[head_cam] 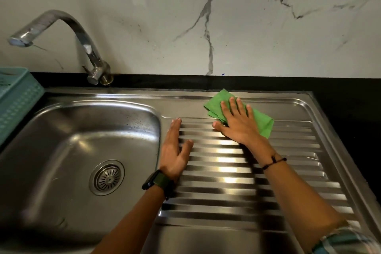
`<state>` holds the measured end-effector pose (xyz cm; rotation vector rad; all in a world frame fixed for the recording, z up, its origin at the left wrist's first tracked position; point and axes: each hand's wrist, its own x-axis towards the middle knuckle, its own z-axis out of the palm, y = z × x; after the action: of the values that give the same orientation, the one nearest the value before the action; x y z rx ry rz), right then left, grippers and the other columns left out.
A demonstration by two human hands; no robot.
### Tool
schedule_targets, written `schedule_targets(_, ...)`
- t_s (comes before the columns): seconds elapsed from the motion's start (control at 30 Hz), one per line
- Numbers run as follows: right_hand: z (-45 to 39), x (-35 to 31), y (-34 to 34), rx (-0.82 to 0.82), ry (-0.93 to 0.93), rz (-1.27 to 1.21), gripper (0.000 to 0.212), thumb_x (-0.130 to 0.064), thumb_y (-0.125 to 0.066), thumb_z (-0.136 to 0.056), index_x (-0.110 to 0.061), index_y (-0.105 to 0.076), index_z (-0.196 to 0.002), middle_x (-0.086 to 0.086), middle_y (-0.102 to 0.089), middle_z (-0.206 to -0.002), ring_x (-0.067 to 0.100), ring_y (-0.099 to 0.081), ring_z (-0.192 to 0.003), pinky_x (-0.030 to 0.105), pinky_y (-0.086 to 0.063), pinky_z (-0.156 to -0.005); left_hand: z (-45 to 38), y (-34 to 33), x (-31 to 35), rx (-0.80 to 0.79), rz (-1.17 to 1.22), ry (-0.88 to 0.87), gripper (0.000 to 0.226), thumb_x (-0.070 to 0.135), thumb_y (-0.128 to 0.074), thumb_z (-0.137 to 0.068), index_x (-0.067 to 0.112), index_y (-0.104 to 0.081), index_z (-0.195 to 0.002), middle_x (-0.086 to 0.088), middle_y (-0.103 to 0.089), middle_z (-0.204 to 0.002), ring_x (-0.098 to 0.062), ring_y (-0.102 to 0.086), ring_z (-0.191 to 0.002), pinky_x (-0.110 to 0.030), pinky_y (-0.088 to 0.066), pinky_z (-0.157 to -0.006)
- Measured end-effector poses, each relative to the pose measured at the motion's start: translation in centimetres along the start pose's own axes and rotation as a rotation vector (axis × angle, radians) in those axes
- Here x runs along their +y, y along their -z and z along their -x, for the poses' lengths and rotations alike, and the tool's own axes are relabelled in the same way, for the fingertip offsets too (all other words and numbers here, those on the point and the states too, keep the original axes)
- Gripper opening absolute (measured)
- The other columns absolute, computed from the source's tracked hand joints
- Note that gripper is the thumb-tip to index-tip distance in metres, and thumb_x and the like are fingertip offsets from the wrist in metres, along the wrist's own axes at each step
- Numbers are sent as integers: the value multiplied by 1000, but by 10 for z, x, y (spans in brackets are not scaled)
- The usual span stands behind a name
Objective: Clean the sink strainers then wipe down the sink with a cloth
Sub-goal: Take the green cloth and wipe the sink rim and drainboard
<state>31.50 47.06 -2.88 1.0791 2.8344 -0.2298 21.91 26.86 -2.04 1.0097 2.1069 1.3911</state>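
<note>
Right hand [239,124] presses cloth [261,124] flat beside faucet [82,47].

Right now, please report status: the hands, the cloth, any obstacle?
Right hand flat, pressing green cloth on drainboard. Left hand open, resting at basin edge. Strainer seated in drain. Nothing blocking.

A green cloth [261,122] is pressed flat by the right hand [237,124] at the centre right, the left hand [174,150] beside the sink [61,130]
</note>
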Motion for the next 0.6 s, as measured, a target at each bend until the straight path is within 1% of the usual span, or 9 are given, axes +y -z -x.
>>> schedule_targets(0.1, -9, -10, -8, 17, 41, 33, 68, -63, -14, -90, -31, 7, -146, 7, 15, -157, 29, 18, -143, 49, 11, -114, 0, 0, 4, -32, -3, -6, 71, 42, -44, -79, 27, -17, -143, -1, -20, -154, -17, -21, -141, -45, -22, -115)
schedule_targets(0.2, -20, -36, -9, 7, 94, 15, 64, -59, -11, -92, -30, 6, -146, 5, 16, -156, 35, 23, -139, 46, 17, -110, 0, 0, 4, -27, 0, -12, 72, 41, -44, -78, 25, -17, -143, -1, -18, -155, -16, -19, -142, -44, -20, -116)
schedule_targets(0.3, -31, -73, -10, -14, 195, 16, 62, -52, -16, -95, -24, 2, -148, 5, 11, -157, 39, 24, -138, 45, 16, -111, -1, -1, 6, 3, -3, -35, 73, 43, -44, -78, 21, -20, -143, -3, -21, -154, -15, -22, -141, -36, -21, -115)
schedule_targets(0.37, -35, -98, -9, -37, 317, 12, 60, -45, -23, -97, -22, -3, -148, 5, 5, -158, 39, 19, -140, 46, 12, -114, -1, -1, 5, 20, 2, -54, 79, 51, -42, -75, 17, -22, -143, -6, -24, -153, -17, -26, -139, -33, -25, -112)
schedule_targets(0.43, -37, -116, -9, -62, 468, -18, 59, -39, -29, -96, -22, -8, -148, 3, 0, -158, 36, 13, -142, 45, 7, -115, -1, 0, 4, 63, 33, -58, 85, 54, -39, -71, 14, -22, -144, -7, -23, -153, -19, -27, -139, -39, -28, -113)
schedule_targets(0.5, -39, -122, -8, -84, 588, -9, 58, -40, -32, -96, -25, -11, -148, -2, -2, -158, 32, 11, -143, 42, 6, -115, -2, 1, 1, 104, 63, -40, 85, 54, -39, -70, 15, -22, -143, -7, -23, -153, -21, -28, -138, -47, -30, -112)
schedule_targets(0.57, -41, -113, -6, -71, 639, 22, 57, -47, -30, -96, -32, -11, -147, -7, -3, -158, 27, 8, -144, 42, 5, -115, -3, 0, 1, 98, 37, -39, 84, 56, -38, -69, 18, -22, -143, -8, -25, -152, -22, -30, -137, -50, -32, -110)
schedule_targets(0.6, -40, -107, -4, -59, 634, 30, 54, -51, -26, -96, -36, -12, -146, -11, -4, -157, 24, 6, -145, 43, 4, -115, -2, -1, 1, 93, 28, -43, 84, 57, -37, -69, 19, -22, -143, -8, -26, -151, -22, -32, -136, -49, -33, -109)
